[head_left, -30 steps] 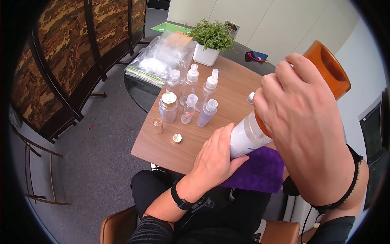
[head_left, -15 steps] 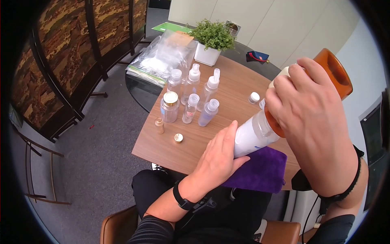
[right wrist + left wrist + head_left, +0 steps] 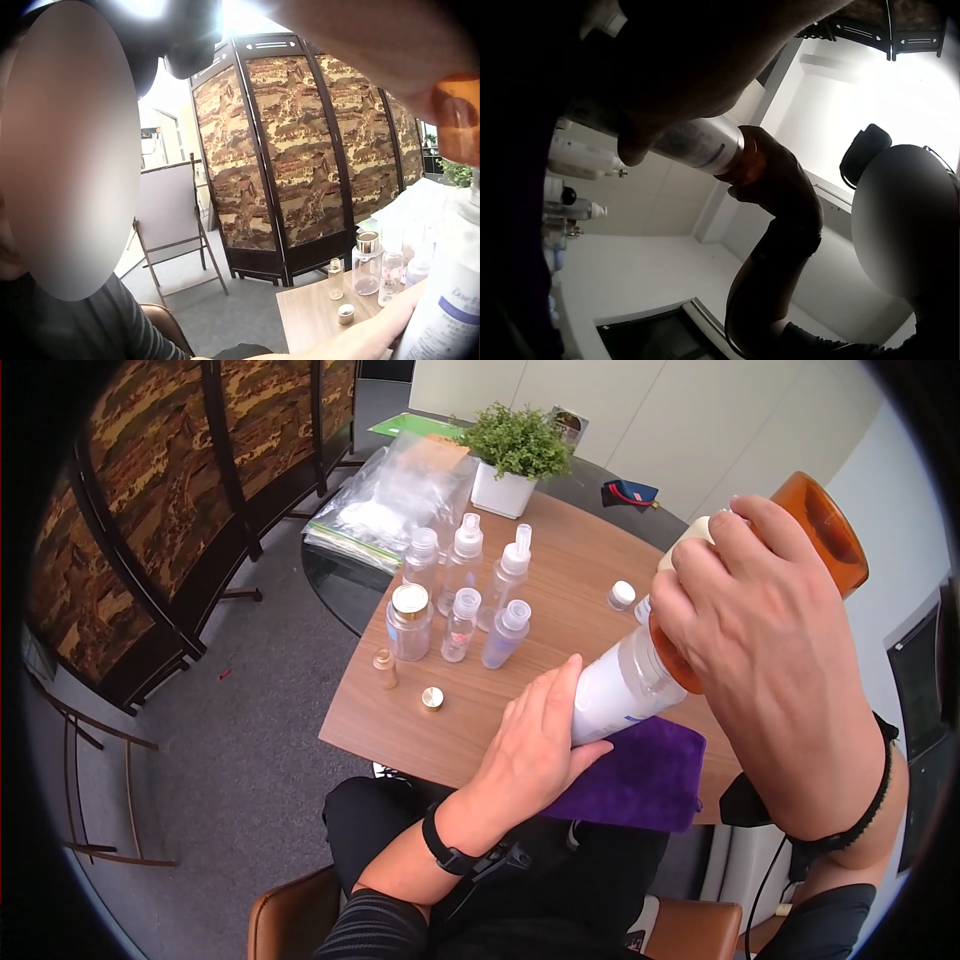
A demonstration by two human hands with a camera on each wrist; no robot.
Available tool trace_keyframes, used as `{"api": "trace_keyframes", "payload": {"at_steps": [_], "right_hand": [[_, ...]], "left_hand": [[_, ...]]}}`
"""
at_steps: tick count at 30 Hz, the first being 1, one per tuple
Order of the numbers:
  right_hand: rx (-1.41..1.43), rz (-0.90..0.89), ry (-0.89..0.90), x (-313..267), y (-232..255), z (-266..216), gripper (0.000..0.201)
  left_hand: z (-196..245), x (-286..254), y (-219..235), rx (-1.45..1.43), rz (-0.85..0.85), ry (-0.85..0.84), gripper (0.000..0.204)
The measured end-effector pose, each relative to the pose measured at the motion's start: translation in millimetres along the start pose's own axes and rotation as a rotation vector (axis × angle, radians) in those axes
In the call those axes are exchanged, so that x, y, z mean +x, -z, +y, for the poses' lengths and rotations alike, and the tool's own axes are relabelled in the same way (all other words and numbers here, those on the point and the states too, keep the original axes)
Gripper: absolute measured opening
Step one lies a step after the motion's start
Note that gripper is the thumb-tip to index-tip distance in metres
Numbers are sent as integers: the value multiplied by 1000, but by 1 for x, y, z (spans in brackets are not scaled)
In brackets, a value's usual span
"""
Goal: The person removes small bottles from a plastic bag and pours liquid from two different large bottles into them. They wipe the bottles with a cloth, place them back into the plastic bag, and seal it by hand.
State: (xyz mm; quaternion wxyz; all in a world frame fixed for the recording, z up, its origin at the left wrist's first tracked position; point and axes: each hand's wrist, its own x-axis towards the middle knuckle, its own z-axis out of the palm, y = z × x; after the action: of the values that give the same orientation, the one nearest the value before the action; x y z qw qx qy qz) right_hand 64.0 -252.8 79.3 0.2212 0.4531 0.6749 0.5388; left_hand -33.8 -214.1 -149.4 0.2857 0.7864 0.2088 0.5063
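My left hand point(image 3: 530, 745) grips the lower part of a white bottle point(image 3: 612, 690) with a blue mark and a clear shoulder. The bottle tilts up to the right, and its printed label point(image 3: 450, 315) shows in the right wrist view. My right hand point(image 3: 765, 630) holds an orange see-through container point(image 3: 825, 535) against the bottle's upper end. Most of this container is hidden behind the fingers, and I cannot tell how the two join. In the left wrist view the right hand point(image 3: 776, 172) wraps round the bottle's end.
Several clear bottles point(image 3: 462, 625) and a gold-lidded jar point(image 3: 409, 630) stand on the wooden table point(image 3: 570, 570). A small gold cap point(image 3: 432, 699) and a white-capped jar point(image 3: 621, 595) are there too. A purple cloth point(image 3: 650, 780) lies under the bottle. Plastic bags point(image 3: 400, 500) and a potted plant point(image 3: 510, 450) are farther back.
Over the first half second, both hands and the bottle moved slightly right, uncovering the white-capped jar and a cream object behind the right hand. Both grips look the same; the view has shifted a little.
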Motion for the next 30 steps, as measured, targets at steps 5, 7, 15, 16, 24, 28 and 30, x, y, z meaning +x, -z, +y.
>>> {"api": "trace_keyframes", "payload": {"at_steps": [5, 7, 15, 16, 24, 28, 30], "right_hand": [[-37, -8, -1, 1, 16, 0, 32], [-30, -32, -2, 2, 9, 0, 32], [33, -74, -5, 1, 8, 1, 29], [18, -37, -7, 0, 4, 1, 29], [128, 2, -114, -2, 24, 5, 29], [351, -268, -84, -16, 8, 27, 30], [375, -277, -95, -20, 8, 28, 30]], "left_hand": [[0, 0, 1, 0, -6, 1, 108], [1, 0, 1, 4, -6, 1, 108], [1, 0, 1, -3, -13, 4, 108], [0, 0, 1, -6, -16, 7, 108], [0, -1, 1, -4, -6, 0, 109], [-1, -1, 0, 1, -13, 3, 111], [-1, -1, -1, -2, -11, -3, 110]]}}
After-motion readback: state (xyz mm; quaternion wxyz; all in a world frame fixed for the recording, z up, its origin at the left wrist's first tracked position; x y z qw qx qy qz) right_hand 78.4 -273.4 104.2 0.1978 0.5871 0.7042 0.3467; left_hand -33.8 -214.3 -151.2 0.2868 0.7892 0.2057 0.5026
